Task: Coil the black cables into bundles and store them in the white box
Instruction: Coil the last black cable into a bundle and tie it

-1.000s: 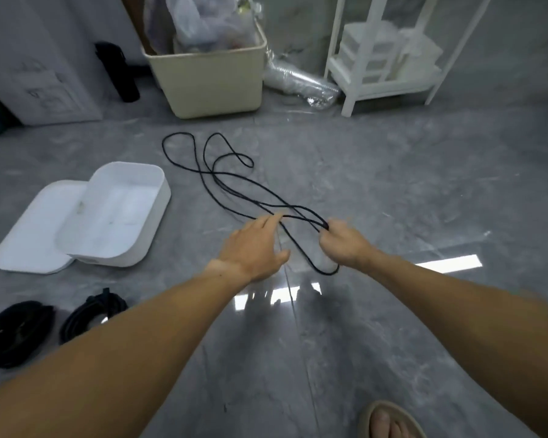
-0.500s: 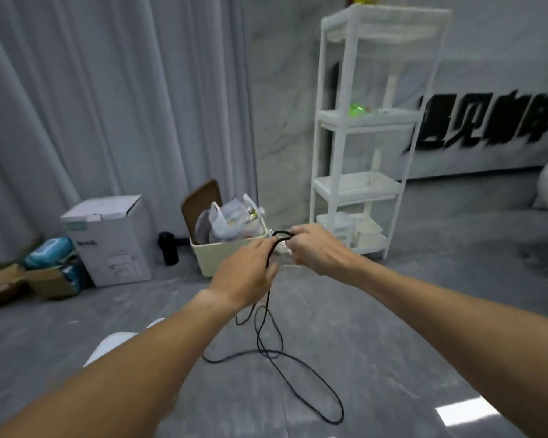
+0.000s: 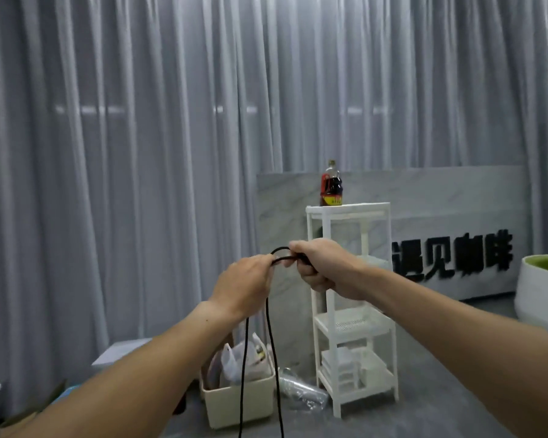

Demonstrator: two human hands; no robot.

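Backdrop: grey curtains (image 3: pixel 124 153) fill the wall; white shelf rack (image 3: pixel 350 311) at 4 o'clock with a dark bottle (image 3: pixel 331 186) on top.
Left hand (image 3: pixel 244 286): raised at centre, fingers curled, pinching the black cable (image 3: pixel 269 343).
Right hand (image 3: pixel 320 263): just beside the left, fist gripping the cable's loop.
Cable: two strands hang toward 6 o'clock, passing before a cream bin (image 3: pixel 238 403).
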